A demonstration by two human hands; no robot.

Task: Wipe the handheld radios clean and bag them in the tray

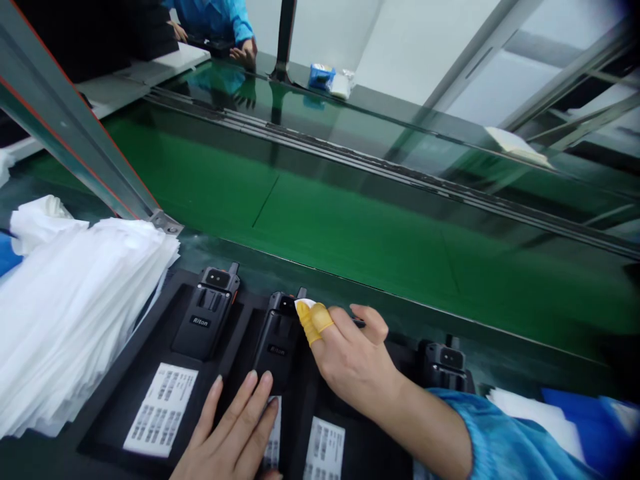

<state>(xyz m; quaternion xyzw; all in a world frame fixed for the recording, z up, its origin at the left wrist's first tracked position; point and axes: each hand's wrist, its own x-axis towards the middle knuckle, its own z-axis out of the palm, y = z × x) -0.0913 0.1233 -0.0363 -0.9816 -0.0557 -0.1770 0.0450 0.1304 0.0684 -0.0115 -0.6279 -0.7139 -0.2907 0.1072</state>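
Observation:
A row of black rugged handheld phones with stubby antennas lies back-up on black boxes. The left one reads "Riton". Over the camera end of the second phone, my right hand, with yellow finger cots on two fingers, pinches a small white piece of cloth or paper. My left hand rests with fingers outstretched at that phone's lower end, partly covering a white barcode label. My right hand and forearm hide most of the area beside it. Farther right, another phone shows behind my sleeve.
White sheets or bags are piled at the left, beside a metal post. Beyond the boxes runs a green conveyor belt. Across it is a co-worker in a blue sleeve. White and blue packets lie at the right.

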